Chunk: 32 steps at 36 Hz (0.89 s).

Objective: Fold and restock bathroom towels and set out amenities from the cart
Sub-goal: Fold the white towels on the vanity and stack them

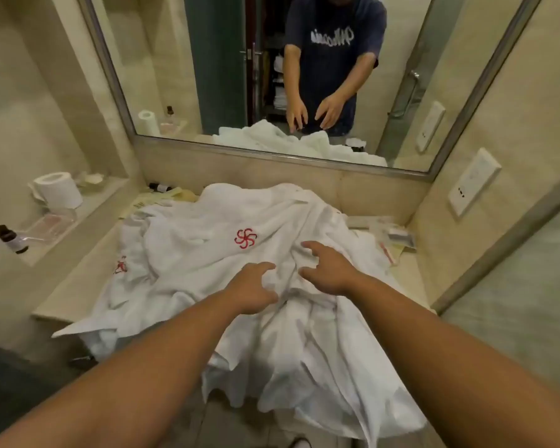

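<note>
White towels [207, 240] with red emblems lie crumpled, centre frame, on the beige counter [78, 286] and spill over its front edge. Left hand [254, 287]: fingers curled over a fold, grip cannot be told. Right hand [327, 270]: released, fingers spread over the cloth. Toilet roll [59, 189] at upper left

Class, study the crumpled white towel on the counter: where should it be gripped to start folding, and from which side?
Probably the loose corner of the towel sticking out flat at the near left edge of the counter, approached from the near side; the middle is bunched into folds.
</note>
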{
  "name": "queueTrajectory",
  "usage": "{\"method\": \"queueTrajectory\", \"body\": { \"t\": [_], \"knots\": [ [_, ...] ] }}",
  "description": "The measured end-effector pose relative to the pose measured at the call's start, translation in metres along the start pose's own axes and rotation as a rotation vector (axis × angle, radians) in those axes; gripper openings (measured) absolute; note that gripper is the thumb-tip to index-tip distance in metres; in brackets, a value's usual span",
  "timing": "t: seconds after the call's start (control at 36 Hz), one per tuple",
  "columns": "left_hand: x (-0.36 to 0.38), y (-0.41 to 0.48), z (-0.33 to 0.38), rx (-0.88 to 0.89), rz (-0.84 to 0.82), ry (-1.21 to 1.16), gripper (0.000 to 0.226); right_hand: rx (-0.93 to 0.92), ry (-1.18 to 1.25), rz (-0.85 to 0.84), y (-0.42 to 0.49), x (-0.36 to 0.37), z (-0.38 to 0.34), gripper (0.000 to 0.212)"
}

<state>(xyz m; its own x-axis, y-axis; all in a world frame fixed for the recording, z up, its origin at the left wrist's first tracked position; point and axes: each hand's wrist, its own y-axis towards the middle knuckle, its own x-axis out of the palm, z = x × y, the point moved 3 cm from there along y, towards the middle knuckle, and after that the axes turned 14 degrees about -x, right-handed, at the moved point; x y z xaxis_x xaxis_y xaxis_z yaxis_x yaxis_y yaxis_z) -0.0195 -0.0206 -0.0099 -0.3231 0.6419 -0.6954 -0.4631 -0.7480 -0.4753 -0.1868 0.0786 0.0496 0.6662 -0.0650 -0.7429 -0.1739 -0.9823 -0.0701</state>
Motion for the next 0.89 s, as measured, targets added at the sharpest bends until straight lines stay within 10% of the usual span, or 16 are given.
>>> {"method": "queueTrajectory", "body": {
  "t": [0.25,0.39,0.89],
  "knots": [
    [0.006,0.064,0.03,-0.145,-0.107,-0.304,0.061,0.055,0.016,-0.023,0.059,-0.017,0.037,0.072],
    [-0.008,0.078,0.028,-0.248,0.138,-0.372,0.035,0.075,0.051,-0.014,0.076,-0.018,0.044,0.06],
    [-0.15,0.093,0.064,0.078,0.77,-0.175,0.012,0.055,0.187,0.731,0.123,-0.036,0.023,0.024]
  ]
}}
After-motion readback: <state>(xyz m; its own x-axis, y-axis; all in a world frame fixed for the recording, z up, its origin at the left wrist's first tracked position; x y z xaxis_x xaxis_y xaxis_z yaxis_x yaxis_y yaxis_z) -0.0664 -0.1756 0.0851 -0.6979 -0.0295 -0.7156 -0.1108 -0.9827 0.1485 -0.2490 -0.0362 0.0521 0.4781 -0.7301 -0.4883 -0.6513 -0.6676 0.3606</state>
